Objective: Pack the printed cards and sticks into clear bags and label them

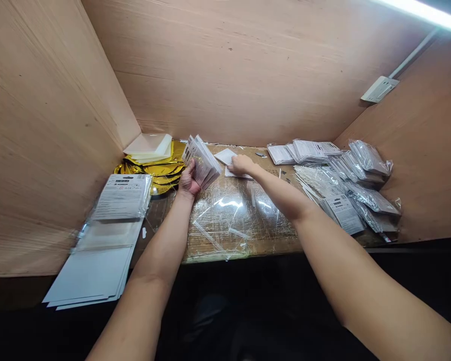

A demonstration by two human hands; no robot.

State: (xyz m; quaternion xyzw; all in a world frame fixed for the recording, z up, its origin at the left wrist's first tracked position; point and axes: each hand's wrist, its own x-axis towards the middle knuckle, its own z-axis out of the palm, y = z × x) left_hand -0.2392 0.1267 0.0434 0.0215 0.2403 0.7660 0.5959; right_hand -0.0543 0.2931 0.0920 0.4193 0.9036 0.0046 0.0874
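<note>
My left hand is closed around a small bunch of printed cards in clear plastic packets, held upright and fanned a little over the table. To its right, my right hand is closed, its fingers at a white card low over the tabletop. Another white piece shows just under that hand. The fingertips are partly hidden, so the exact grip is hard to see.
Gold foil pouches lie at the left under pale translucent sheets. In front of them, a printed packet tops long white sheets overhanging the edge. Packed cards pile up at the right. Plywood walls enclose the table.
</note>
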